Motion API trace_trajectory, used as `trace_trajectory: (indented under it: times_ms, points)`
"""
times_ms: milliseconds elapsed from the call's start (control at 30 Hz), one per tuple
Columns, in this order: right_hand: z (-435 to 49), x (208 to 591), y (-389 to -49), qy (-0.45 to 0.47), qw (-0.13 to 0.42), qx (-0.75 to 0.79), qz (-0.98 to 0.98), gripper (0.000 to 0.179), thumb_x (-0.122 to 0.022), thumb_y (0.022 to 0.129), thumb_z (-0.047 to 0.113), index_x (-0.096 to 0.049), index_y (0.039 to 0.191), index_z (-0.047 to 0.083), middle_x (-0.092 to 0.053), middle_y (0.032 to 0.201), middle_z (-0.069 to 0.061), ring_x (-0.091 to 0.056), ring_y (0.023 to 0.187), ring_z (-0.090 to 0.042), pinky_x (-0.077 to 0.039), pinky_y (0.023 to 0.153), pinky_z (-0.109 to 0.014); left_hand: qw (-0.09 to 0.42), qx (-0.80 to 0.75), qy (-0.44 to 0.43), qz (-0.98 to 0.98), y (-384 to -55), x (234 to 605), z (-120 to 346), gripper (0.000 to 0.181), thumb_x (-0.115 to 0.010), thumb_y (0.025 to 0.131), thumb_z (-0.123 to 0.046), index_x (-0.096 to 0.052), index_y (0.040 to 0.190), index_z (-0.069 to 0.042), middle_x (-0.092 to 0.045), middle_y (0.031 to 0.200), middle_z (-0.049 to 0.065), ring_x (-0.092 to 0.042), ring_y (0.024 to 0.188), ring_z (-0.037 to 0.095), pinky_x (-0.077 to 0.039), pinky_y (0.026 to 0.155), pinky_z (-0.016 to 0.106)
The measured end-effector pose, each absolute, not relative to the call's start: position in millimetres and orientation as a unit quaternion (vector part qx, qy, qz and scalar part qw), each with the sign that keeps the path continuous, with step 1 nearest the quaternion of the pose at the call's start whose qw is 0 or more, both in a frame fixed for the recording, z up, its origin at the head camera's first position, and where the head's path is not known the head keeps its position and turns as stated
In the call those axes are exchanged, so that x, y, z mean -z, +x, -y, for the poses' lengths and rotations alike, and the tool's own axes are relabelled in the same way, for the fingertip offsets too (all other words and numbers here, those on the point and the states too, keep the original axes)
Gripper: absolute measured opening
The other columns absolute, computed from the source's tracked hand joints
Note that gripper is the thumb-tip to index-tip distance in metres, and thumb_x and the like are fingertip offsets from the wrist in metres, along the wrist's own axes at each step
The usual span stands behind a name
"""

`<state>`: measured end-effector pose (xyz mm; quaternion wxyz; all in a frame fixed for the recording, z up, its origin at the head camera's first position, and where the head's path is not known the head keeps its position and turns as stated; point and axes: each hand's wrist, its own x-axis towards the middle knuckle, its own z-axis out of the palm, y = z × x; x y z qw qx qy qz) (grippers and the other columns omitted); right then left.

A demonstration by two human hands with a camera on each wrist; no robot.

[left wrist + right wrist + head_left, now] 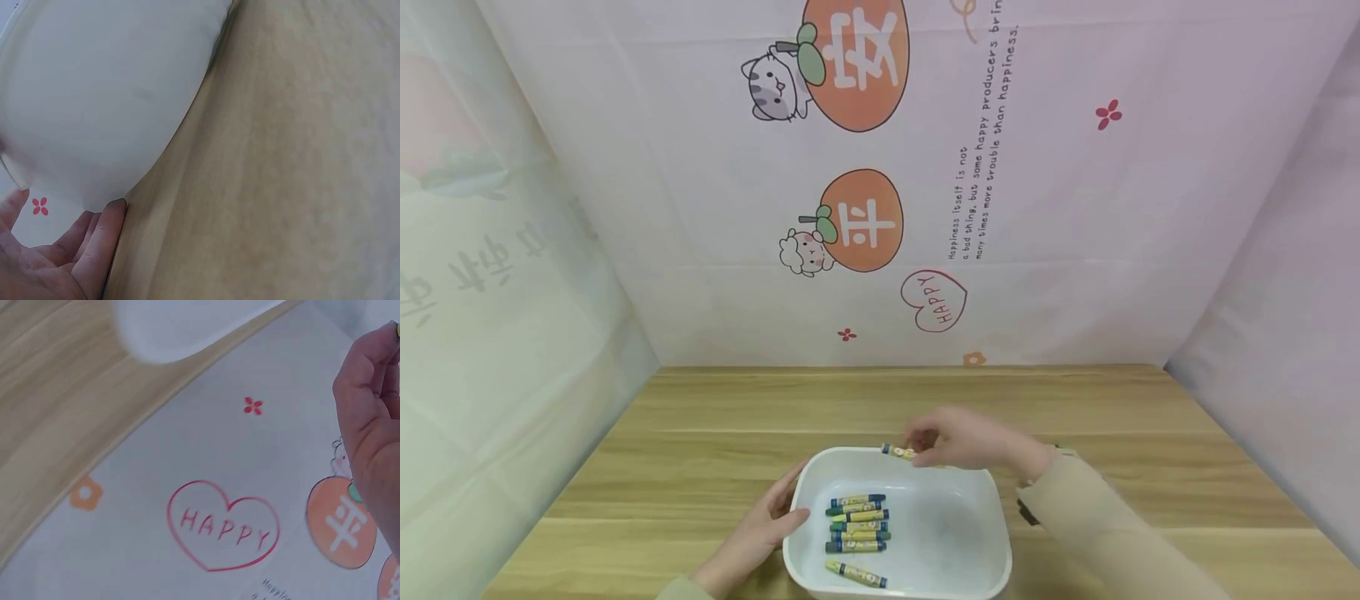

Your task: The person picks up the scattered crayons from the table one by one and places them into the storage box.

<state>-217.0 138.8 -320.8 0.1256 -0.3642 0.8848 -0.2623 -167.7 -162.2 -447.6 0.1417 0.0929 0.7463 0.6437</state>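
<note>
My right hand (970, 437) pinches a crayon (897, 452) in a yellow wrapper with a blue end, above the far rim of a white plastic bin (955, 533). In the right wrist view the curled fingers (369, 369) show at the right edge, the crayon mostly cut off. My left hand (767, 521) grips the bin's left side, thumb over the rim and fingers along the outer wall, as the left wrist view also shows. Inside, several green and yellow crayons (859, 527) lie roughly in a column at the left. A yellow crayon (856, 574) lies tilted nearer the front.
The bin stands on a wood-grain table (700, 450) near its front. White printed cloth (1037, 208) hangs behind the table, and more pale cloth (497, 250) hangs at both sides. A dark band (1028, 510) shows at my right wrist.
</note>
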Motion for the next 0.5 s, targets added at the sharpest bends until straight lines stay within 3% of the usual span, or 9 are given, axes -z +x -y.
trace_trajectory:
  times_ms: [233, 500]
  points:
    - [-106.5, 325.0, -217.7, -0.386, 0.143, 0.257, -0.875, 0.014, -0.066, 0.085, 0.016, -0.067, 0.099, 0.015, -0.06, 0.082, 0.009, -0.053, 0.078, -0.003, -0.048, 0.068, -0.016, 0.139, -0.646, 0.094, -0.745, -168.3, 450.0, 163.5, 0.07, -0.054, 0.092, -0.019, -0.015, 0.149, -0.013, -0.025, 0.142, 0.038, -0.054, 0.112, 0.031, -0.057, 0.079, 0.041]
    - [-79.6, 339.6, -212.0, -0.348, 0.228, 0.247, -0.875, 0.013, -0.066, 0.084, 0.012, -0.066, 0.097, 0.015, -0.057, 0.079, 0.008, -0.053, 0.068, -0.003, -0.05, 0.058, -0.018, 0.139, -0.653, 0.095, -0.739, -166.9, 449.3, 163.6, 0.071, -0.054, 0.092, -0.019, -0.014, 0.15, -0.013, -0.027, 0.141, 0.039, -0.057, 0.108, 0.028, -0.057, 0.078, 0.041]
